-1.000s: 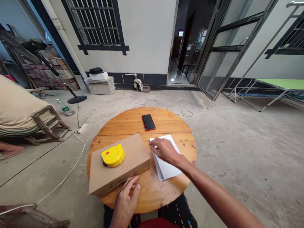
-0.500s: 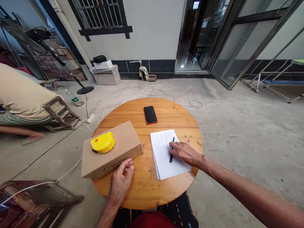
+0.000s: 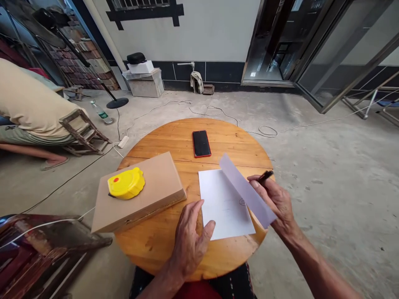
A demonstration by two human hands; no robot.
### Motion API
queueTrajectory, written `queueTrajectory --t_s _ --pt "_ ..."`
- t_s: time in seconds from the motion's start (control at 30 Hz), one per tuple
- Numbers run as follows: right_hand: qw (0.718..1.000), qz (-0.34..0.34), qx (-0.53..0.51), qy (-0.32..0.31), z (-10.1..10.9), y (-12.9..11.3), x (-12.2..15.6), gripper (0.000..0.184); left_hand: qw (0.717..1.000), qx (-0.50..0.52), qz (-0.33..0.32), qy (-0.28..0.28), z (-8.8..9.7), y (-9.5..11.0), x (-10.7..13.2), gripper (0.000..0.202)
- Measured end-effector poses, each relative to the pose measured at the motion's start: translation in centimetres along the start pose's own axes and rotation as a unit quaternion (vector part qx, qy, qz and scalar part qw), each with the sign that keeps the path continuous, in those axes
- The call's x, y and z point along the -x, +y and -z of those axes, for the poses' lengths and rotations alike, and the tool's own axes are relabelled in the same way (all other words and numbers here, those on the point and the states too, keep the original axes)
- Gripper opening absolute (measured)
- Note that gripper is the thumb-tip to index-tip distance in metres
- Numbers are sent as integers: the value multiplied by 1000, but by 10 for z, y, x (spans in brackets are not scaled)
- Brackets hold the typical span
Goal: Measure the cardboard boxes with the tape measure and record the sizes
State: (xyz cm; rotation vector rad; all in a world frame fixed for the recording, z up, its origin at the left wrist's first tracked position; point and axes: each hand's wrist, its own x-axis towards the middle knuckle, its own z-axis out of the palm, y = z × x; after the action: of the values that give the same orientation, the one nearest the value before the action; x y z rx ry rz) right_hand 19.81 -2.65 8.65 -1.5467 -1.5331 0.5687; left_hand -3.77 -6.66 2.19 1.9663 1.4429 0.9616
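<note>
Grey concrete floor [image 3: 324,174] stretched away to the right of the frame, and there, dead centre, stood the round wooden table [image 3: 168,137], with all the action on its near right! Up came the raised sheet [image 3: 247,193], tilted at the right hand [image 3: 279,203], whose fingers were curled closed around a black pen [image 3: 264,177] and seemed to pinch the paper as well, though the exact contact was hidden. Below it, flat on the wood just right of centre, lay the lower sheet [image 3: 220,207], showing a small round stamp beside the lifted edge. And the left hand [image 3: 191,236]? Open, thumb apart from loosely bent fingers, gripping nothing, right at that paper's lower left edge; whether it pressed down, one could not tell. By the look of it, the step in hand was turning a page, and the next move called for a light pinch on the paper without losing the pen, with the lower sheet kept from sliding. Over to the containers: the cardboard box [image 3: 158,174], left of centre, sat closed, contents unseen, a yellow tape measure [image 3: 126,183] on top. Upper left, a plastic bottle [image 3: 101,112] leaned low to the floor, its fill too small to judge.
</note>
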Motion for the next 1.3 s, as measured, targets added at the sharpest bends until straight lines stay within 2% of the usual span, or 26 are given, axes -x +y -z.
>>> queueTrajectory --t_s 0.1,0.2,0.33,0.47,0.6,0.7,0.83,1.0,1.1,1.23,1.3 --pt "996 -56 -24 -66 -4 6 -1 29 998 50 17 -39 4 3 -6 39" --pt "983 -90 -84 -134 -20 11 4 32 988 127 65 -66 8 6 -10 43" --pt "964 -125 -134 -192 -49 12 14 31 960 213 174 -55 9 5 -14 56" --pt "952 -161 -144 -218 -67 14 17 33 965 178 191 -42 2 -5 -19 63" --pt "925 -219 -206 -231 -71 19 14 38 986 72 152 -17 -12 -17 -19 61" --pt "901 -256 -250 -245 -71 27 11 38 997 -46 61 17 -19 -21 -17 58" --pt "876 -299 -294 -238 -71 35 10 40 984 -166 -54 27 -22 -22 -18 43" --pt "852 -318 -372 -188 -66 33 7 43 978 -186 -94 -2 -22 -21 -23 40" --pt "862 -286 -389 -153 -59 31 4 39 980 -176 -94 -28 -22 -20 -26 39" --pt "923 -187 -315 -123 -51 29 -4 22 984 -162 -68 -40 -22 -17 -29 17" --pt "946 -145 -255 -134 -52 28 -9 17 983 -165 -61 -43 -23 -16 -30 16"
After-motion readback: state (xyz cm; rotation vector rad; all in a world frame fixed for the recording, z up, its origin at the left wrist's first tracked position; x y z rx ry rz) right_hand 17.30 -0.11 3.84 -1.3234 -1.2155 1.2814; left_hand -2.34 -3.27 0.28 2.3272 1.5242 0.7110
